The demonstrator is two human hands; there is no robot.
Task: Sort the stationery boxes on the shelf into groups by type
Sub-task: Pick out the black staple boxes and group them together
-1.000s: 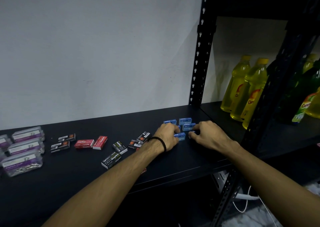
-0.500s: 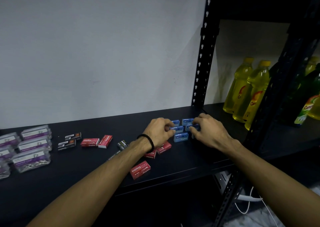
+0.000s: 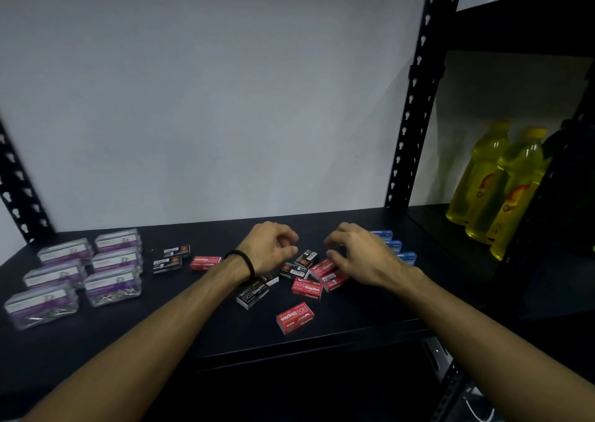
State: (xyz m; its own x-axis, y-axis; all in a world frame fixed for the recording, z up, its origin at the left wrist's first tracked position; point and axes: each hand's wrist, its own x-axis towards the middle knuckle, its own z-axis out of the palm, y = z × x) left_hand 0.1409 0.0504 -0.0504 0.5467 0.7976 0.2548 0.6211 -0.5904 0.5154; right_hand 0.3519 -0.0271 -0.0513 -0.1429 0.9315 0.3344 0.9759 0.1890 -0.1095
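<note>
head cam, one frame. both hands hover over the mixed pile mid-shelf (image 3: 96, 350). left hand (image 3: 270, 249) has fingers curled loosely inward; i see nothing in it, but the palm side is hidden, so can't rule out a small box. right hand (image 3: 360, 254) has fingers spread and bent, tips down toward the pile, holding nothing that i can see.

why laid out so (my read): blue boxes (image 3: 394, 246) sit in a tidy stack-row just beyond the right hand, looks like a finished group. clear clip boxes (image 3: 109, 288) are well off past the left hand, also grouped. between and just below the hands, red staple boxes (image 3: 307, 288) and black staple boxes (image 3: 254, 292) lie jumbled at angles, some touching. that's the unsorted part. a pair of small black boxes (image 3: 170, 257) and one red box (image 3: 205, 262) lie apart, outboard of the left wrist; could be starts of groups.

hidden/unclear: blue boxes partly behind right hand, count unknown. boxes under the left wrist partly covered. labels on small black boxes unreadable. yellow bottles (image 3: 502, 189) on next bay, not part of the job.
</note>
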